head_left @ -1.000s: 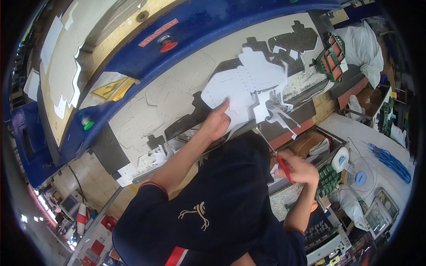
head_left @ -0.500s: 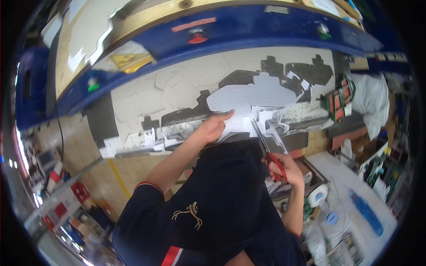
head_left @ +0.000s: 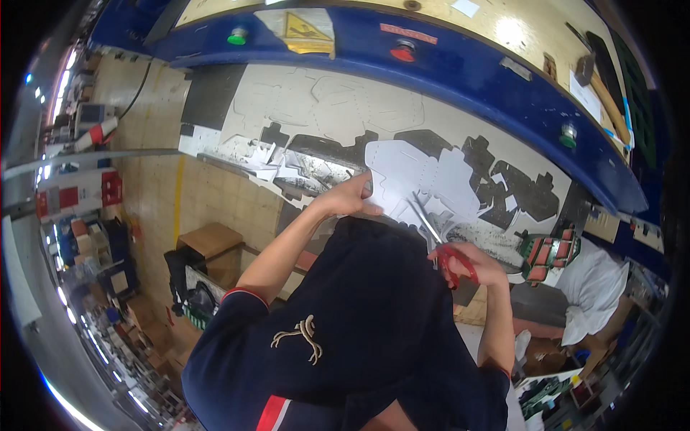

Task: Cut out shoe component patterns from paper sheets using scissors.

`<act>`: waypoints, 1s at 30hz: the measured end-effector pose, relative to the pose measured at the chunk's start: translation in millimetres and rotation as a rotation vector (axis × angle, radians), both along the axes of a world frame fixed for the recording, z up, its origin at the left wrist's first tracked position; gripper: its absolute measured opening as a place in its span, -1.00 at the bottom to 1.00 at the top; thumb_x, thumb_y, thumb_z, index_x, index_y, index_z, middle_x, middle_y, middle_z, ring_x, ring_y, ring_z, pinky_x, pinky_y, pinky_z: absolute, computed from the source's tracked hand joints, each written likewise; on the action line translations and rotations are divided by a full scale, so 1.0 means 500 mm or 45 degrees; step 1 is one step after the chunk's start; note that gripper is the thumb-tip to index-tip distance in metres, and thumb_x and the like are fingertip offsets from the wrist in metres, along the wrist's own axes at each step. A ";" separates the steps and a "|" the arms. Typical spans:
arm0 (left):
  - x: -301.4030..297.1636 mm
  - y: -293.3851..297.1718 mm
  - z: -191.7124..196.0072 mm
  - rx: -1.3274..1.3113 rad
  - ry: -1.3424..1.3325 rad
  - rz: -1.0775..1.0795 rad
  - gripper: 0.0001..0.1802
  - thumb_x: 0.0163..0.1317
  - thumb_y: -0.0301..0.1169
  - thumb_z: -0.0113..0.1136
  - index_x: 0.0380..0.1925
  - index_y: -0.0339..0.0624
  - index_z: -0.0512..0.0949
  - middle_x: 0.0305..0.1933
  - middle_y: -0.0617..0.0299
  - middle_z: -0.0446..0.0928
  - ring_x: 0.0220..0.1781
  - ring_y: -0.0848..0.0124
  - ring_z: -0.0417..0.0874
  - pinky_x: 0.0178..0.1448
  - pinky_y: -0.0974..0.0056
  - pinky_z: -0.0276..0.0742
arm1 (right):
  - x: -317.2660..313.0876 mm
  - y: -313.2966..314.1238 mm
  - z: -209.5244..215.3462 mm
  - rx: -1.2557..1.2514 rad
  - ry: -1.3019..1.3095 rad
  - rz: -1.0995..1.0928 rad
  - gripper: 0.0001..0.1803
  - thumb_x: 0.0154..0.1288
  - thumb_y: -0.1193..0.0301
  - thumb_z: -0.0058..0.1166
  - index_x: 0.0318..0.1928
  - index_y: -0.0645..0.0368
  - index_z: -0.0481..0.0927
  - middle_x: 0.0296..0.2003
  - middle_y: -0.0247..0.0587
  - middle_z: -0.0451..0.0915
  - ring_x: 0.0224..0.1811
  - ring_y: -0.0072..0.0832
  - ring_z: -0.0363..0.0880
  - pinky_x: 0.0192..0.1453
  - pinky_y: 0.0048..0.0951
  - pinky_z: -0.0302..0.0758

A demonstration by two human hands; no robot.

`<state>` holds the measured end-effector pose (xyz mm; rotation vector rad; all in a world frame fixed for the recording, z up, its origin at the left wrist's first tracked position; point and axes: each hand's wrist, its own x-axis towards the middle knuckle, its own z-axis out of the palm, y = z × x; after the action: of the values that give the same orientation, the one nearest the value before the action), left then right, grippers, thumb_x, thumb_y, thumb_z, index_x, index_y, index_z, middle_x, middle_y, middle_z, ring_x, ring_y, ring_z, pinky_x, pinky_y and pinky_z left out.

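Observation:
A white die-cut card piece [head_left: 424, 169] with dotted crease lines lies in front of me, tilted down toward the right. My left hand [head_left: 350, 196] grips its near left edge, thumb on top. In my right hand [head_left: 480, 264] is a pair of red-handled scissors [head_left: 433, 231], fingers wrapped round the handles. The blades point away from me and reach over the card's near part, by some loose strips. Behind the card lies a larger pale sheet [head_left: 345, 104] with pressed outlines and cut-out gaps that show a dark surface.
A blue machine beam [head_left: 474, 68] with red and green buttons crosses the far side. White paper scraps [head_left: 269, 165] lie on the left of the worktable. To the right are a green frame with reddish blocks [head_left: 550, 256] and a white plastic bag [head_left: 593, 287].
My view has turned, so the bench and beam now slope down to the right. The card has tilted along with them. Both hands keep their hold on card and scissors.

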<state>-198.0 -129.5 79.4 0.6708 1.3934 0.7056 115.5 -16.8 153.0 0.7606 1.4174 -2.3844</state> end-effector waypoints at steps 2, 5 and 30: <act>0.005 -0.014 0.016 0.023 0.179 -0.044 -0.37 0.03 -0.52 0.42 0.13 -0.32 0.38 -0.16 0.10 0.65 -0.07 0.37 0.63 0.06 0.31 0.48 | -0.013 0.018 -0.028 -0.053 -0.001 0.144 -0.35 0.27 -0.10 0.12 -0.04 0.33 0.53 -0.53 -0.28 0.52 -0.54 -0.55 0.53 -0.45 -0.54 0.48; 0.003 -0.030 -0.020 0.037 -0.161 0.121 -0.41 0.06 -0.46 0.42 0.10 -0.33 0.41 -0.19 0.12 0.66 -0.08 0.38 0.65 0.07 0.34 0.47 | -0.025 0.054 -0.057 -0.200 -0.093 0.359 -0.24 0.22 -0.24 0.07 -0.05 0.30 0.55 -0.53 -0.28 0.52 -0.56 -0.54 0.54 -0.49 -0.53 0.47; 0.193 -0.080 -0.028 -0.016 -0.447 1.136 -0.77 0.33 -0.35 0.20 -0.33 -0.35 0.54 -0.25 0.07 0.66 -0.28 0.47 0.69 -0.19 0.45 0.60 | -0.143 0.129 -0.090 0.056 -0.192 0.691 -0.61 0.35 0.22 0.15 -0.01 0.28 0.54 -0.56 -0.41 0.46 -0.59 -0.64 0.45 -0.49 -0.58 0.40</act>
<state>-101.3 -169.5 65.2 -0.1361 1.3309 1.4305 43.9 47.8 108.2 0.4728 1.3990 -1.8501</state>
